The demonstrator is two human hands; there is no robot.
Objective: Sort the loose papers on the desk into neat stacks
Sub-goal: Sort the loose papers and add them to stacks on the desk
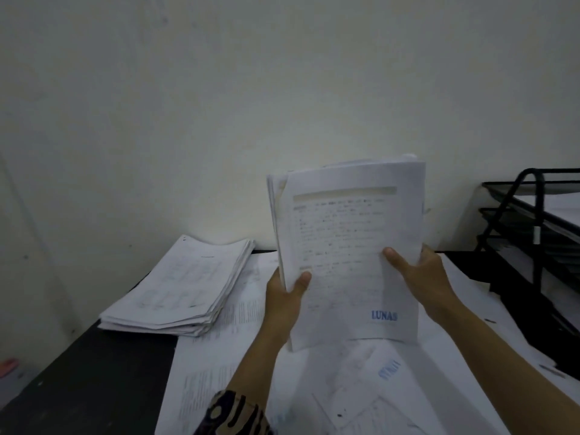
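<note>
I hold a bundle [348,246] of papers upright above the counter [94,381], its front sheet stamped LUNAS. My left hand [287,296] grips its left edge, thumb on the front; my right hand [417,271] grips the right edge the same way. A stack [179,287] lies to the left, loose sheets [361,387] beneath, and a black tray rack [533,233] stands at right.

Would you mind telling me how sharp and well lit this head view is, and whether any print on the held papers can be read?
Head view: dim, flat light with a bluish cast, no glare; the held bundle, gripped by the left hand and right hand, is motion-blurred, so its body text is unreadable, though the blue stamp reads LUNAS; the wide lens bends the wire tray rack at the right edge.
</note>
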